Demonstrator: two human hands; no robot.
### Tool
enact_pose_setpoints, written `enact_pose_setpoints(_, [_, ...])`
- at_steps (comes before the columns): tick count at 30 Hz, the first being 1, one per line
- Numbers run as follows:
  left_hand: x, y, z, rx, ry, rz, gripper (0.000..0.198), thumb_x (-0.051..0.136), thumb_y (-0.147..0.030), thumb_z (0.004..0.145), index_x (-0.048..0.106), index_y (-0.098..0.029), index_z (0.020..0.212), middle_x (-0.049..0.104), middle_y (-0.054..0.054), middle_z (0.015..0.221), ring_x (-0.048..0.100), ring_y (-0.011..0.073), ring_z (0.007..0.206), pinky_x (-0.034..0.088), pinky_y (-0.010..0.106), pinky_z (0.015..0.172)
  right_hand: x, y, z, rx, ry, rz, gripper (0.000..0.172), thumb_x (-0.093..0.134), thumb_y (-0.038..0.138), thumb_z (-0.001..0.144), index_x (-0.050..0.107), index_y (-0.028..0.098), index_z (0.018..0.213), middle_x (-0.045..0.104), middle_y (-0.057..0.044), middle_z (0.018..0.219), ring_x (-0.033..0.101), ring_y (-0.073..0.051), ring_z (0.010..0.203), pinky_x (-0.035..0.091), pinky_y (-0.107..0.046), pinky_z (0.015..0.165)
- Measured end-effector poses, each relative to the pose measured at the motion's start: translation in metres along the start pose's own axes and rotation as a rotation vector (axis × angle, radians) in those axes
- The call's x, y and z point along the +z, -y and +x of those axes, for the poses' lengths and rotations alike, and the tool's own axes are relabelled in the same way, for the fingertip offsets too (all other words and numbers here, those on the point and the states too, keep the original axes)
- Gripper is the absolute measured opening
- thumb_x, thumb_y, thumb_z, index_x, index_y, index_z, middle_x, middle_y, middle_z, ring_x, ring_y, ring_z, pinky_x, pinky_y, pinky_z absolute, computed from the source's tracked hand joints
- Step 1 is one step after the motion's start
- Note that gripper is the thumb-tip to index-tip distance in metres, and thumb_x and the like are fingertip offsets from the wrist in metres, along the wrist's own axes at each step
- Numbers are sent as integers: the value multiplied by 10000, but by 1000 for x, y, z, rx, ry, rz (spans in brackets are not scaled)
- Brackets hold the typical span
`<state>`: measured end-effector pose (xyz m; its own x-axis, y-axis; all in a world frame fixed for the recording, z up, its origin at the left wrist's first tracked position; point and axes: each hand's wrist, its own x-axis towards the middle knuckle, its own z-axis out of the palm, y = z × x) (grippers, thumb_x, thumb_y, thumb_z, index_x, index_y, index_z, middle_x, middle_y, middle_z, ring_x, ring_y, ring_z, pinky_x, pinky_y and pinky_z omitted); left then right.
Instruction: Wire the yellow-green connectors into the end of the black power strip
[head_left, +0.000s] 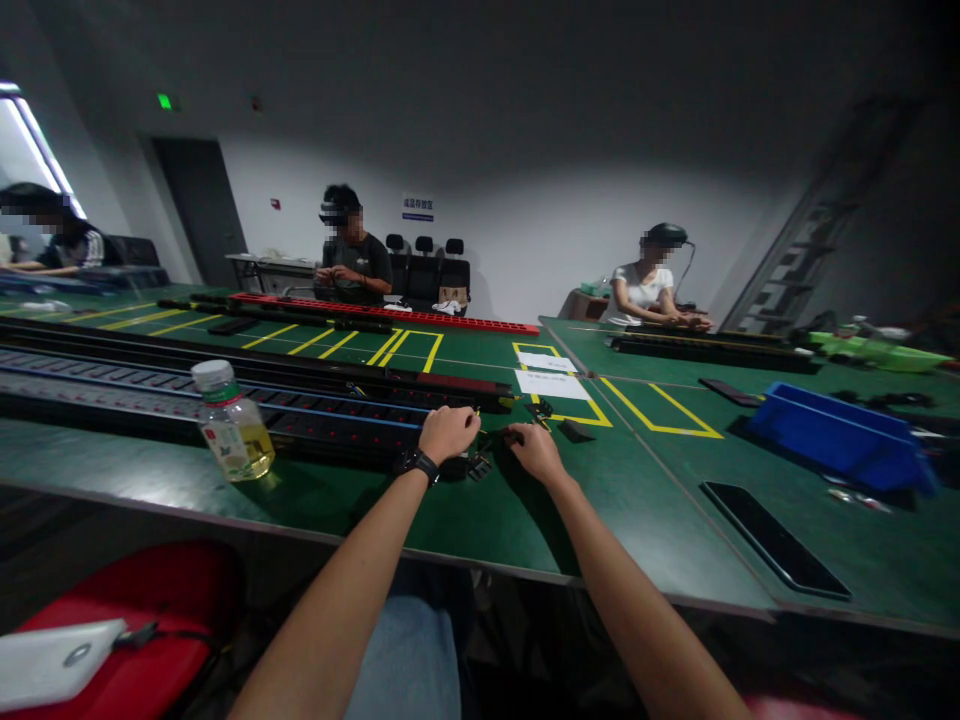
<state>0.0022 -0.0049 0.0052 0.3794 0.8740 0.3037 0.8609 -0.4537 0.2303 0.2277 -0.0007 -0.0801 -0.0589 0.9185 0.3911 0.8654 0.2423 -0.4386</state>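
At the right-hand end of the long black unit (337,430), two bare hands meet over a few small black parts (480,466) on the green table (615,530). The left hand (448,432), with a watch (418,462) at its wrist, lies across the unit's end, its fingers curled inward, perhaps to steady the work. The right hand (534,450) faces it from just beside, thumb and fingers drawn close together, a posture that suits fine handling. Motion and dim light blur the fingertips, so I cannot tell whether either hand actually pinches anything.

The unit lies along the table and runs off to the left, which leaves its end within reach of both hands. A second black bar (480,392) lies behind it, roughly alongside. The bottle (234,430) stands upright at the unit's near edge, left of the arms, while the phone (776,540) and blue bin (840,440) sit well to the right, seemingly set aside from the work. Two paper sheets (552,385) lie beyond the right hand, probably as labels.
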Motion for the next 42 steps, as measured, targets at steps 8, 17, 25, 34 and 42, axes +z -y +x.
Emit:
enact_pose_setpoints(8, [2, 2, 1, 10, -3, -6, 392, 414, -374, 1031, 783, -265, 958, 812, 84, 1009, 735, 260, 999, 487, 329, 858, 3, 14, -1, -103, 41, 7, 252, 708, 137, 883, 810, 225, 1097, 776, -100, 1128, 669, -281, 1047, 489, -365, 921])
enact_pose_setpoints(17, [3, 3, 1, 8, -5, -30, 408, 414, -382, 1027, 800, -271, 952, 816, 82, 1010, 739, 251, 1000, 490, 316, 850, 4, 19, -3, -130, 65, 5, 134, 691, 199, 920, 810, 218, 979, 757, -89, 1036, 622, -258, 965, 457, -352, 872])
enact_pose_setpoints(25, [2, 2, 1, -9, 3, -49, 425, 410, -390, 1035, 811, -269, 966, 818, 91, 1023, 742, 252, 1015, 494, 315, 867, 2, 20, -3, -140, 92, 68, 140, 683, 175, 882, 811, 228, 893, 765, -83, 1032, 626, -261, 966, 463, -365, 897])
enact_pose_setpoints(34, [1, 0, 1, -39, 11, -65, 462, 387, -439, 1049, 804, -257, 971, 817, 101, 1037, 750, 258, 1006, 507, 320, 876, 4, 19, -1, -16, 28, 258, 284, 584, 93, 779, 802, 233, 895, 797, -61, 960, 693, -256, 957, 499, -392, 959])
enact_pose_setpoints(42, [-1, -2, -1, -91, -18, -100, 470, 348, -467, 1067, 759, -253, 986, 813, 97, 1033, 753, 260, 985, 501, 311, 816, 3, 23, 5, 123, 36, 577, 424, 439, 267, 890, 720, 182, 1195, 793, -94, 1013, 745, -218, 775, 583, -312, 665])
